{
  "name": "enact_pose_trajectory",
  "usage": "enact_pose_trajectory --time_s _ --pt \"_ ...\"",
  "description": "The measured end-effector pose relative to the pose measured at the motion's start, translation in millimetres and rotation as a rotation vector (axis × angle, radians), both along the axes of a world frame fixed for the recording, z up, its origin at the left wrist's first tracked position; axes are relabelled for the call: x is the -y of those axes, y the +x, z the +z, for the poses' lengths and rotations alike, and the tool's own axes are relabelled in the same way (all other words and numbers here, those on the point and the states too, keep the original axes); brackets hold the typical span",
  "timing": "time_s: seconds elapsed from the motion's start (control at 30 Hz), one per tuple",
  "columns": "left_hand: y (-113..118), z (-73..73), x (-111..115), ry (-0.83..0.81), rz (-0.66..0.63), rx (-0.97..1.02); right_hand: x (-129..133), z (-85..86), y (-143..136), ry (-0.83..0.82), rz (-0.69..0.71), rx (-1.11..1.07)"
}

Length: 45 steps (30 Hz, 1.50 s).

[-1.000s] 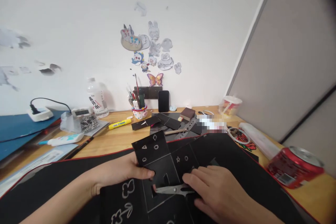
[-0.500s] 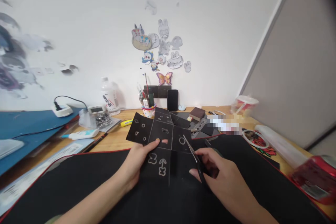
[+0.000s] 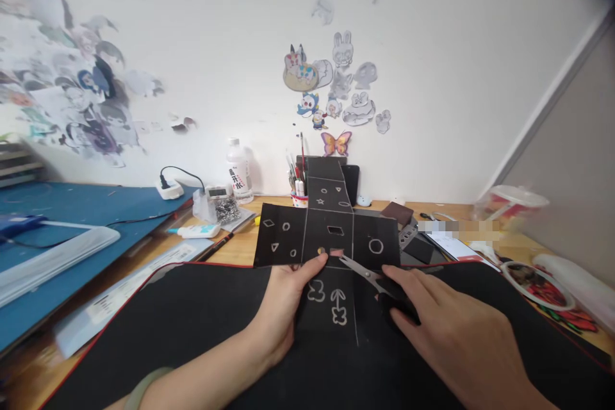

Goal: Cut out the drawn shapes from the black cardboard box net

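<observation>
Logged from my end of the link: one black card, cross-shaped, held tilted up above the black mat; pale outlines of flowers, rings, a star and a triangle, plus two cut openings in its middle panel. One left hand, at the card's lower left, gripping it, thumb on the front and other fingers behind. One pair of scissors, at the card's lower right, tip by the lower opening; whether it touches, I cannot tell. One right hand, right of the card, fingers closed around the scissors' handles. Beyond the card, partly hidden by it: a pen pot and a dark phone. Farther left of the card: a clear bottle and a glue bottle. Right of the card: a lit phone and, farther off, a lidded cup. On the wall above the card: a paper butterfly.
</observation>
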<state>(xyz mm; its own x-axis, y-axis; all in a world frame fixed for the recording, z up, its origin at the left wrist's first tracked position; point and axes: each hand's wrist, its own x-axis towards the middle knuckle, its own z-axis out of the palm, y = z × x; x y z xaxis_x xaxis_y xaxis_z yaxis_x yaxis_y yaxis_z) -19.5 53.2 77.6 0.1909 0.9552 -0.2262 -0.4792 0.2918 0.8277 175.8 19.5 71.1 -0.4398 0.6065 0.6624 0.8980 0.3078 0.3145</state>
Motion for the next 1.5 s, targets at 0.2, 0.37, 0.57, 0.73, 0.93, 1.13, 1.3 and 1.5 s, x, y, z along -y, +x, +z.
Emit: enact_pose_trajectory --time_s 0.2,0.37,0.57,0.73,0.93,1.13,1.3,1.5 --pt "-1 2.6 1 0.073 -0.024 0.008 -3 18.7 10 0.029 0.029 0.135" --pt "-1 3.5 2 0.096 -0.031 0.031 0 25.8 14 0.063 0.011 0.151" --pt "1 6.7 7 0.099 0.031 0.063 7 20.6 10 0.100 -0.037 0.120" --pt "1 7.7 10 0.102 0.019 0.080 10 20.8 11 0.127 -0.109 0.036" --pt "0 7.7 13 0.115 -0.015 0.049 14 29.6 12 0.153 -0.103 0.083" --pt "-3 6.5 15 0.157 -0.060 0.048 13 40.3 16 0.084 -0.044 0.106" --pt "-9 9.8 13 0.197 -0.162 -0.011 17 46.8 25 0.043 -0.056 0.117" --pt "-16 13.5 11 0.220 -0.244 -0.079 19 53.7 36 0.105 -0.087 0.220"
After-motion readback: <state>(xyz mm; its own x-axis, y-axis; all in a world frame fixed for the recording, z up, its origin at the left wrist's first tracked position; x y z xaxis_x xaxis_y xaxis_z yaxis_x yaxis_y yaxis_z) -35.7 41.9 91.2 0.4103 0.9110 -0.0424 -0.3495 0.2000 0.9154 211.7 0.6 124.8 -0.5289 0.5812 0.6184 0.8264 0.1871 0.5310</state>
